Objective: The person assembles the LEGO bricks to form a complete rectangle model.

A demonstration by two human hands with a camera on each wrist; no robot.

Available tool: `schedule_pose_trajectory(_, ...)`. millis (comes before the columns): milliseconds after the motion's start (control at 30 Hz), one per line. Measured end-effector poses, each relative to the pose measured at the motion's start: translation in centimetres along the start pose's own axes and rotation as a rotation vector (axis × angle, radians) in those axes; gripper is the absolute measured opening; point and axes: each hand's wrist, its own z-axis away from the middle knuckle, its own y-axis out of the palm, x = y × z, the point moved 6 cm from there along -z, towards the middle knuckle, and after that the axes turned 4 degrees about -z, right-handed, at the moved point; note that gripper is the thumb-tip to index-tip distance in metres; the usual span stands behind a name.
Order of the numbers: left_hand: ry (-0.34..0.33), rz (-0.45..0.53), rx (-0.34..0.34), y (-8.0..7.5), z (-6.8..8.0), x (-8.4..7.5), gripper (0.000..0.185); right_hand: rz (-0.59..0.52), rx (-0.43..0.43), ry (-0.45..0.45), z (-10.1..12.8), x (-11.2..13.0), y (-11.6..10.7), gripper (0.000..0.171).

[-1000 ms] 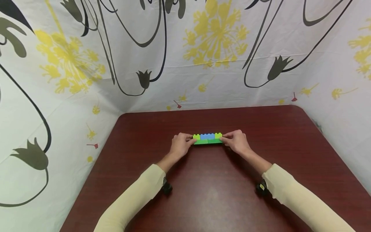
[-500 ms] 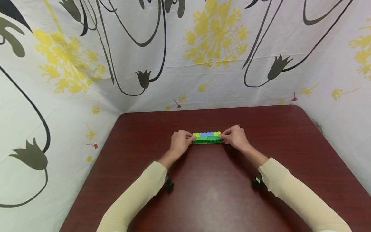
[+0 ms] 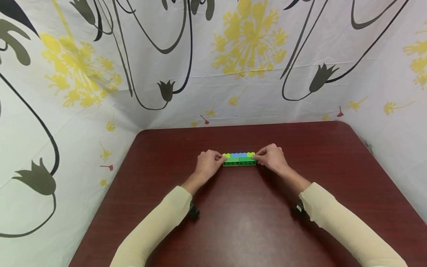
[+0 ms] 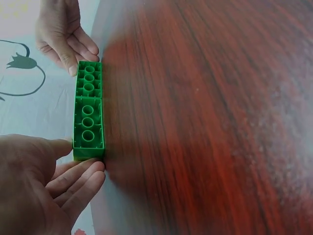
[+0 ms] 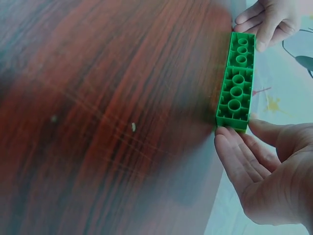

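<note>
A row of joined toy building bricks is held near the far part of the table. Two green bricks [image 3: 231,161] lie end to end, their hollow undersides facing me, with round tubes plain in the left wrist view. Behind them come a blue brick [image 3: 238,155] and lime-green bricks [image 3: 226,155] at both ends. My left hand [image 3: 205,164] pinches the left end between thumb and fingers. At the right end, my right hand [image 3: 272,159] pinches likewise. Both wrist views show green hollow bricks [image 4: 88,115] tilted up; the blue and most lime parts are hidden there.
The dark red wooden table [image 3: 240,230] has rounded far corners. A white cloth [image 3: 186,66] with yellow and grey flower prints hangs behind and at the sides. A small pale speck [image 5: 133,127] shows on the table in the right wrist view.
The joined bricks have tipped backward, so the green hollow undersides now face me instead of the smooth sides. My hands rose slightly with that turn; the last half second shows hardly any movement.
</note>
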Motion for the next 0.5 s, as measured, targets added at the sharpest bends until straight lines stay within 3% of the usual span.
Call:
schedule_pose_trajectory(233, 0.023, -0.028, 0.005, -0.1, 0.2, -0.2, 0.034, 0.04, -0.008, -0.012, 0.4, 0.3, -0.2, 0.026)
schedule_pose_trajectory(500, 0.028, -0.09, -0.018, -1.1, 0.8, 0.4, 0.035, 0.103, -0.108, -0.094, 1.0, 0.7, -1.5, 0.03)
